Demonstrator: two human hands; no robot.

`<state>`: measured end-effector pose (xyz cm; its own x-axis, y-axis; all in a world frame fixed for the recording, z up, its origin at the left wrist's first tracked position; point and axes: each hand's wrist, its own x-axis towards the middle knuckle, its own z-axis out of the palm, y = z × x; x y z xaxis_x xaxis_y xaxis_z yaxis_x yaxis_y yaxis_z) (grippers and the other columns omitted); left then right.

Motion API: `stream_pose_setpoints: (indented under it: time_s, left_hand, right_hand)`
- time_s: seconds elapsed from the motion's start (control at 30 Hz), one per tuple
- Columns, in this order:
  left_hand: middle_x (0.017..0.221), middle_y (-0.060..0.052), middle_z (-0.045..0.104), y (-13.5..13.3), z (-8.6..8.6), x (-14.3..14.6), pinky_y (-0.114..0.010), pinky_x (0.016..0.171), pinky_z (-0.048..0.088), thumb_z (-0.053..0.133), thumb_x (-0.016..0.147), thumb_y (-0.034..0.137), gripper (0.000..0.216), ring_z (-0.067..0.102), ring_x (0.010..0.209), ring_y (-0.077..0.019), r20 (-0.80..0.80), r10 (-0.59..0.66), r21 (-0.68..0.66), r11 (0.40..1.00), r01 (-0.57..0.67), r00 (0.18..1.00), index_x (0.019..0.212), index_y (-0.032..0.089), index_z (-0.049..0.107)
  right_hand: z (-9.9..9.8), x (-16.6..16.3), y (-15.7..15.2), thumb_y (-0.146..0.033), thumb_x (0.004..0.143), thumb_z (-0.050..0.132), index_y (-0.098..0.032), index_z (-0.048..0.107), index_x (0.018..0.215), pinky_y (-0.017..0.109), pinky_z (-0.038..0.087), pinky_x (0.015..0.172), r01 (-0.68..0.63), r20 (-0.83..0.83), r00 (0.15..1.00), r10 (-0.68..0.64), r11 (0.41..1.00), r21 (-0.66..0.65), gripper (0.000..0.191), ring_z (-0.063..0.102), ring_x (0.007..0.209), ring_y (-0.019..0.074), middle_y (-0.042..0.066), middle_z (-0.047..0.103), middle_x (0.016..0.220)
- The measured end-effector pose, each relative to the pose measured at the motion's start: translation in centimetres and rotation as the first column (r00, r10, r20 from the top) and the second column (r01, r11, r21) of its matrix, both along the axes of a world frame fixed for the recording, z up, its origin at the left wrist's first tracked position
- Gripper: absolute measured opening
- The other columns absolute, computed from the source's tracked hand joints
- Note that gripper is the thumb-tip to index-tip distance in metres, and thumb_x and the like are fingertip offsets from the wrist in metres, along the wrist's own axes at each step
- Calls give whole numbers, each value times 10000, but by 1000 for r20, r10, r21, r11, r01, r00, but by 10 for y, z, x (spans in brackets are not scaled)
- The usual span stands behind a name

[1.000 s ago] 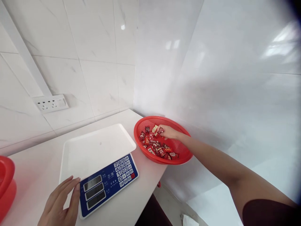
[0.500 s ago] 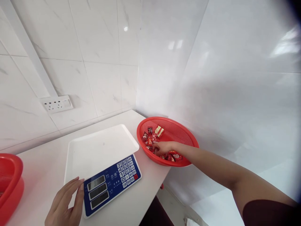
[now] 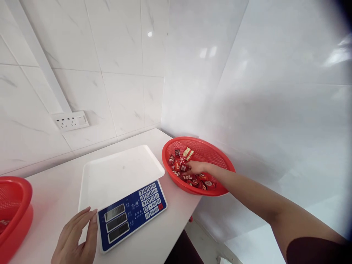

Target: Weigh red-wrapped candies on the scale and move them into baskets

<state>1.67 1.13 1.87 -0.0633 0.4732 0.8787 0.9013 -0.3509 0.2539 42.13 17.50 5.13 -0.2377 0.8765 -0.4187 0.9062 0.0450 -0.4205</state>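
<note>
My right hand (image 3: 195,167) reaches into a red plastic basket (image 3: 217,151) at the right of the table. Its thumb and finger lie on either side of a small red wrapped candy (image 3: 184,168). Several more wrapped candies (image 3: 203,177), mostly red, lie loose around it, and a cream-and-red packet (image 3: 188,153) sits behind them. My left hand (image 3: 78,234) rests at the near left corner of a digital scale (image 3: 133,212), fingers stretched out and holding nothing. Bare white pan (image 3: 121,172) tops the scale.
Another red basket (image 3: 23,209) stands at the left edge, partly out of view. The white table (image 3: 151,238) meets a tiled wall with a power socket (image 3: 70,121). On the right rises a glossy wall (image 3: 275,121), close beside the candy basket.
My right hand has shifted slightly up and right inside the basket, its fingers less curled, uncovering more candies. My left hand keeps its place by the scale. The view has turned slightly left.
</note>
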Motion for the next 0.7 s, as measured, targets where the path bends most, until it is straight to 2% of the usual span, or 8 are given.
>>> stream_pose_setpoints:
  time_s: [0.17,0.27,0.4,0.5,0.6,0.7]
  left_hand:
    - [885,-65,674,-1,3,4,-308,716,502,576,822,185,75,641,826,-194,-1,35,-37,999,-35,999,885,189,617]
    - [880,-63,672,-2,5,7,-306,724,501,568,829,182,73,639,832,-190,-5,30,-46,998,-31,1000,887,188,612]
    - [880,-58,673,-3,6,8,-296,713,499,566,831,185,74,639,836,-184,-6,37,-39,999,-37,999,887,191,614]
    - [878,-51,676,-4,7,9,-263,635,489,563,834,197,68,641,833,-175,6,48,-38,998,-48,999,871,193,620]
    - [895,-54,679,-5,6,10,-233,552,471,553,841,219,85,641,845,-172,33,66,-64,996,-64,997,869,192,628]
    - [895,-56,681,-6,7,10,-212,492,457,546,841,224,97,643,852,-171,58,76,-90,994,-70,995,871,194,634]
  right_hand:
    - [-4,-3,-2,-286,631,696,-195,530,649,250,379,527,-18,-33,999,19,1000,22,191,533,630,164,-4,573,649]
    - [-2,-2,0,-256,650,670,-201,547,743,246,395,535,-2,-78,997,5,999,40,164,551,667,167,3,602,725]
    - [-7,-9,-1,-276,650,687,-215,537,1002,262,451,604,46,-130,991,-42,998,34,388,592,760,189,24,637,885]
    - [-14,-21,-6,-312,624,732,-217,521,1083,279,468,672,83,-158,985,-75,996,42,514,599,842,209,46,638,968]
    - [-16,-32,-8,-315,671,706,-207,503,1119,293,470,706,131,-191,975,-114,988,79,504,593,883,215,68,627,1015]
    - [-9,-31,-3,-240,697,672,-198,492,1130,294,464,736,161,-227,965,-129,978,130,470,585,905,202,61,610,1033]
